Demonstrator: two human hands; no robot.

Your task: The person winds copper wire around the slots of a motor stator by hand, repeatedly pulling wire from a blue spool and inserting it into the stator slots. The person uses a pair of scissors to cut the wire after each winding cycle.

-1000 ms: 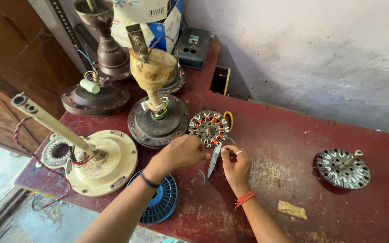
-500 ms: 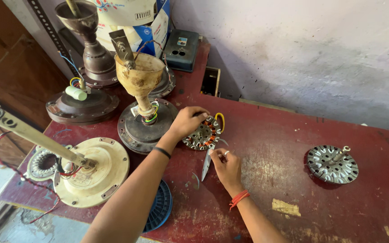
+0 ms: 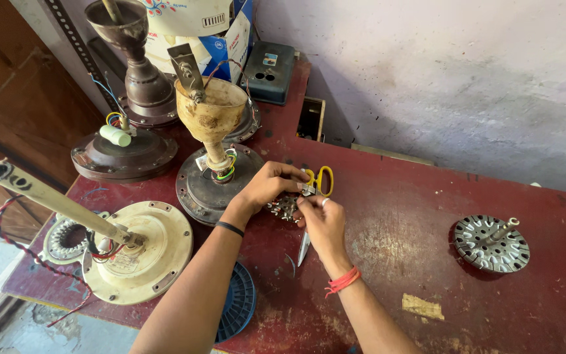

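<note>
Head view: you look down on a worn red table [image 3: 427, 216] strewn with ceiling fan parts.
Far left: a cream fan motor housing [image 3: 140, 252] with a long down-rod lies flat, smooth painted metal; beside it a bare copper winding ring [image 3: 67, 237] with twisted red wires.
Behind: two dark brown motor housings [image 3: 124, 154], dusty, with loose coloured leads.
Centre left: a grimy cream canopy cup [image 3: 211, 111] stands on a dark round motor [image 3: 204, 190].
Left hand [image 3: 266, 187]: your fingers curl down over the stator [image 3: 284, 208], pinching its upper edge.
Stator: sits on the table between both hands, mostly hidden; toothed steel laminations with windings. Judge it heavy, stiff, sharp-edged, its thin wire fragile; hold the steel rim, not the coils.
Right hand [image 3: 322, 219]: fingers pressed together near the stator and the yellow-handled scissors [image 3: 319, 180]; what they pinch cannot be told.
Below: a thin metal blade [image 3: 303, 248] lies on the table; a blue ribbed spool [image 3: 237, 301] sits at the front edge.
Far right: a perforated steel rotor disc [image 3: 490, 244] with a short shaft, well apart.
</note>
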